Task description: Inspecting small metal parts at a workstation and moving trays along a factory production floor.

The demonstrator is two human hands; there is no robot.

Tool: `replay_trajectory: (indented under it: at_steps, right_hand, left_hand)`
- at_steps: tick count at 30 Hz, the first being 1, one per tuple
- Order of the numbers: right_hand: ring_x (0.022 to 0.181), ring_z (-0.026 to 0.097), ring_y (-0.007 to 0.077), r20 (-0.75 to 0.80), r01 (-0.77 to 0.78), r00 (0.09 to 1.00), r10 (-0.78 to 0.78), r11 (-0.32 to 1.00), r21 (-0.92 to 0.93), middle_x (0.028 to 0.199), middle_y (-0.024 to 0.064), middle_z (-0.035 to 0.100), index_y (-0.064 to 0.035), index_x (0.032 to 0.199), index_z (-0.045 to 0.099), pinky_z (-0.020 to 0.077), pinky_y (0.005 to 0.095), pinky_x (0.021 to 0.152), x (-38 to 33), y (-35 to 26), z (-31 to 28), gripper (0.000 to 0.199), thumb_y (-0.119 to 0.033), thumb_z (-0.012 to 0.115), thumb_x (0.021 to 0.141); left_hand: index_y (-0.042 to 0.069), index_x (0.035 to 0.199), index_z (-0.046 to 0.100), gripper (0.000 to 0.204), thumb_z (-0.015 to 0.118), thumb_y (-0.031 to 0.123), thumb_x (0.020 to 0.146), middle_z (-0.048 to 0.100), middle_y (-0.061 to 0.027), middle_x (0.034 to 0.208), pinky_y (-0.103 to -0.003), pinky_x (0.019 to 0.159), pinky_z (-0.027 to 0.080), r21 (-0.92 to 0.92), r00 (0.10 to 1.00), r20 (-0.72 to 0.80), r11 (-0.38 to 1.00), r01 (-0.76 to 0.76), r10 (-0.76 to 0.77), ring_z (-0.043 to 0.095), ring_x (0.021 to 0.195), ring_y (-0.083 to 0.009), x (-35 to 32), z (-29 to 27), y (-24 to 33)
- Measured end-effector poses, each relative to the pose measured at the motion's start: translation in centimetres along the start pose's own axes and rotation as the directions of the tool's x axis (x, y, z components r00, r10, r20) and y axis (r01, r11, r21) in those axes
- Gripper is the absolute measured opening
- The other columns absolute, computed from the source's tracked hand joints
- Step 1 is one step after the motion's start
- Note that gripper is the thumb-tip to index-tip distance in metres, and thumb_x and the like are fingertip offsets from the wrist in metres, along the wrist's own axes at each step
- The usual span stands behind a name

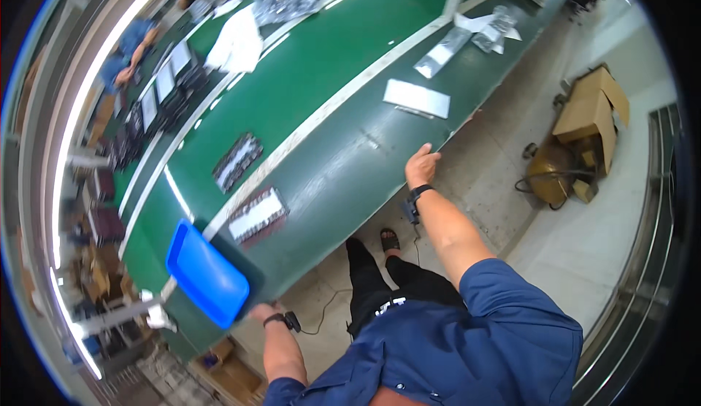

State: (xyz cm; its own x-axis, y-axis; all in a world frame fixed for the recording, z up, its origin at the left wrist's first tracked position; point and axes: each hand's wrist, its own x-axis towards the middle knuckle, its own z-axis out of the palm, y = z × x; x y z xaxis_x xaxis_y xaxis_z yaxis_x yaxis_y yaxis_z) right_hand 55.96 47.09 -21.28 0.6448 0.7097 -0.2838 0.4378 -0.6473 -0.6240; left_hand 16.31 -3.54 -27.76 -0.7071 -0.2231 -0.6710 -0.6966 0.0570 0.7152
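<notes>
My right hand [421,166] is over the near edge of the green table [328,179], its fingers stretched out and apart with nothing in them. The white rectangular panel [418,98] lies farther along the table beyond that hand. At the lower left, my left hand [266,312] is at the table's edge beside a blue plastic tray [208,274]; its fingers are blurred and I cannot tell how they are held. A dark, ragged-edged block with a pale label-like top [257,215] lies on the table behind the tray, and a similar block [237,161] sits on the bright green belt.
Clear plastic bags [443,52] lie at the table's far right end. Across the green belt [328,48] are a white cloth-like sheet [237,41], dark stacked parts and a co-worker's arms [139,52]. A cardboard box [588,110] stands on the floor to the right.
</notes>
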Motion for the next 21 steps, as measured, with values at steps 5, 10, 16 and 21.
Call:
replay_trajectory:
  at_steps: [5, 10, 16, 21]
  right_hand:
    - [0.106, 0.061, 0.0514, 0.152, 0.122, 0.983, -0.104, 0.986, -0.111, 0.112, 0.0358, 0.063, 0.0079, 0.119, 0.042, 0.0468, 0.0559, 0.094, 0.8, 0.9, -2.0, 0.062, -0.051, 0.03, 0.104]
    - [0.108, 0.062, 0.0484, 0.367, 0.325, 0.895, -0.252, 0.933, -0.154, 0.108, 0.0354, 0.065, 0.0056, 0.105, 0.061, 0.0463, 0.0553, 0.095, 1.6, 4.3, -4.1, 0.067, -0.053, 0.029, 0.104]
    - [0.052, 0.066, 0.0232, 0.709, 0.132, 0.688, -0.151, 0.988, 0.083, 0.083, 0.0166, 0.066, 0.0029, 0.09, 0.063, 0.0519, 0.0356, 0.048, 0.4, 9.0, -6.2, 0.06, -0.05, 0.038, 0.104]
    - [0.055, 0.065, 0.0191, 0.677, -0.251, 0.731, 0.082, 0.956, 0.155, 0.086, 0.0094, 0.064, 0.0031, 0.099, 0.061, 0.0496, 0.0286, 0.041, 1.6, 9.8, -6.5, 0.044, -0.039, 0.049, 0.102]
  left_hand:
    - [0.01, 0.105, 0.053, 0.033, 0.05, 0.043, 0.1, 0.057, -0.006, 0.082, -0.032, 0.051, 0.047, 0.342, 0.982, -0.003, 0.923, -0.179, 0.191, 0.053, 0.06, -0.0198, -3.0, -2.6, 1.6]
    - [0.007, 0.107, 0.052, 0.021, 0.058, 0.025, 0.099, 0.062, -0.0061, 0.084, -0.028, 0.055, 0.052, 0.114, 0.987, 0.122, 0.986, -0.123, 0.109, 0.06, 0.064, -0.0175, -7.8, -1.1, 4.6]
    - [0.008, 0.112, 0.05, 0.02, 0.056, 0.024, 0.1, 0.067, -0.0087, 0.087, -0.028, 0.053, 0.054, 0.241, 0.96, 0.28, 0.967, -0.08, 0.01, 0.065, 0.065, -0.0171, -9.2, 0.8, 4.7]
    - [0.01, 0.104, 0.054, 0.018, 0.058, 0.027, 0.099, 0.067, -0.0071, 0.08, -0.027, 0.048, 0.053, 0.357, 0.971, 0.239, 0.931, -0.078, -0.01, 0.064, 0.061, -0.0176, -8.2, 1.3, 4.7]
